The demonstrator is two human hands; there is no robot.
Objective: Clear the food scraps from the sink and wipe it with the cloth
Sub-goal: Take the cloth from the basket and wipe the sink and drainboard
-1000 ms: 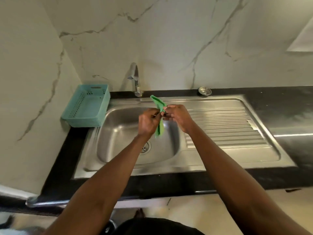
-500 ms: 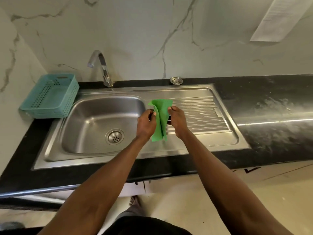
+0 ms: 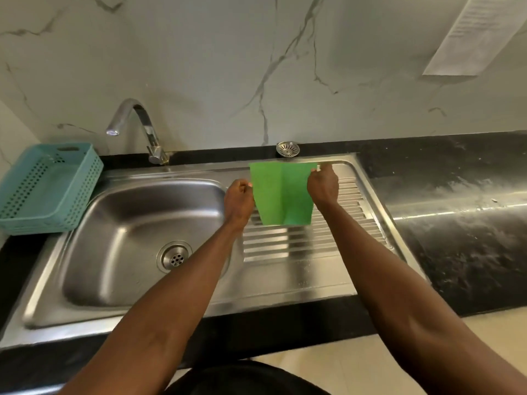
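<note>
Over the sink's drainboard [image 3: 299, 252], near its back edge, we are pinching the green cloth [image 3: 281, 195] spread flat: left hand [image 3: 239, 199] grasping one top corner, right hand [image 3: 323, 185] the other.

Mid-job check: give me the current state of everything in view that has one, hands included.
green cloth: unfolded, held up flat over the drainboard.
left hand: pinching the cloth's left edge.
right hand: pinching the cloth's top right corner.
sink: no scraps visible in the basin, drain open.
strainer plug: out of the drain, on the back ledge.
tap: no water running.
teal basket: looks empty.
</note>
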